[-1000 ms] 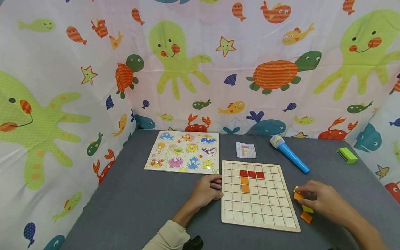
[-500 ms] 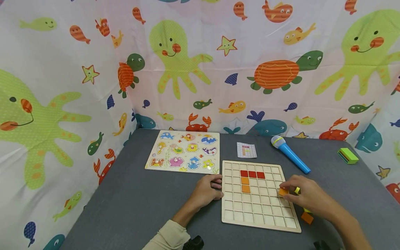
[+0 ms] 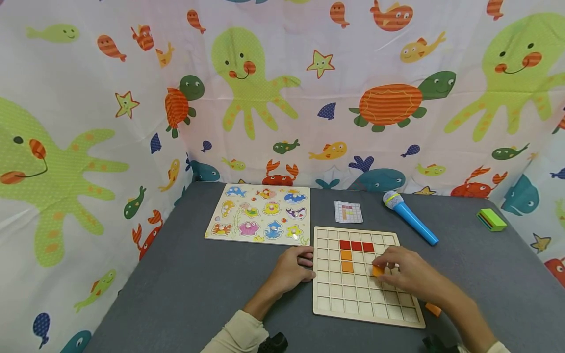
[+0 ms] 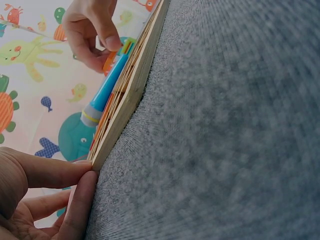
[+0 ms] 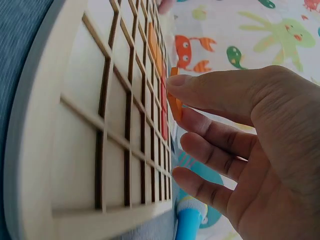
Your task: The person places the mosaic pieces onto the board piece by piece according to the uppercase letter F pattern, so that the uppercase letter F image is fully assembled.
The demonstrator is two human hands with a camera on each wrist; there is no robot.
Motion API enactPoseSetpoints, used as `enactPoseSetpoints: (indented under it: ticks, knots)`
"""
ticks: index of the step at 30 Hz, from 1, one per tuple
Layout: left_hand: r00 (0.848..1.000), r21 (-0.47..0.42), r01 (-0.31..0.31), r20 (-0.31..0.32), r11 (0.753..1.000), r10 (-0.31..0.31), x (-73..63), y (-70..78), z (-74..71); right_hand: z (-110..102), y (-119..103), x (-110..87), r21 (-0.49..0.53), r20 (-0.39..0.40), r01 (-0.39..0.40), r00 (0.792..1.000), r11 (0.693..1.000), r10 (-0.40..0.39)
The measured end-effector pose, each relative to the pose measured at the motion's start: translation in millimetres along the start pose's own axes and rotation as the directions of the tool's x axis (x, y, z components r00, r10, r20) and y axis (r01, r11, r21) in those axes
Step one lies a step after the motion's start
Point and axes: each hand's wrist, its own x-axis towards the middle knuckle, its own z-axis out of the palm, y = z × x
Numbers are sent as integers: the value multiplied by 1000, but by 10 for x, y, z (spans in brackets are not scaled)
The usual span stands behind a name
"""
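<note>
A wooden grid board (image 3: 362, 304) lies on the grey table, with a row of red tiles (image 3: 356, 246) in its cells. Below the row's left end sit two orange tiles (image 3: 346, 266). My left hand (image 3: 289, 268) holds the board's left edge between thumb and finger, as the left wrist view shows too. Over the right half of the board, my right hand (image 3: 410, 270) pinches a square orange tile (image 5: 175, 104) between thumb and index finger; its other fingers are loosely bent. Another orange tile (image 3: 433, 309) lies right of the board, partly hidden by the right forearm.
Behind the board lie a small pattern card (image 3: 348, 212) and a blue toy microphone (image 3: 412, 220). A sea-animal peg puzzle (image 3: 260, 215) is at the back left. A green-topped block stack (image 3: 491, 219) stands at the far right. A printed curtain (image 3: 282, 98) closes off the back.
My right hand has carried the orange tile leftward from the loose tiles beside the board to over its grid. The left hand has stayed at the board's edge.
</note>
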Motion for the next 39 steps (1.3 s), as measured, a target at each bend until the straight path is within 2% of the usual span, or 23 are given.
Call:
enactPoseSetpoints:
  ticks: [15, 26, 34, 39]
  knots:
    - [1000, 11, 6, 2, 1000, -6, 10, 7, 4, 158, -237, 169, -20, 53, 77, 996, 997, -76]
    - [1000, -3, 6, 0, 1000, -6, -4, 14, -4, 217, -334, 252, -12, 101, 79, 992, 997, -77]
    - [1000, 13, 9, 0, 1000, -9, -5, 20, -3, 269, -349, 290, -29, 84, 173, 982, 984, -171]
    - [1000, 13, 10, -1, 1000, -10, -10, 29, -5, 289, -365, 294, -40, 70, 190, 980, 981, -187]
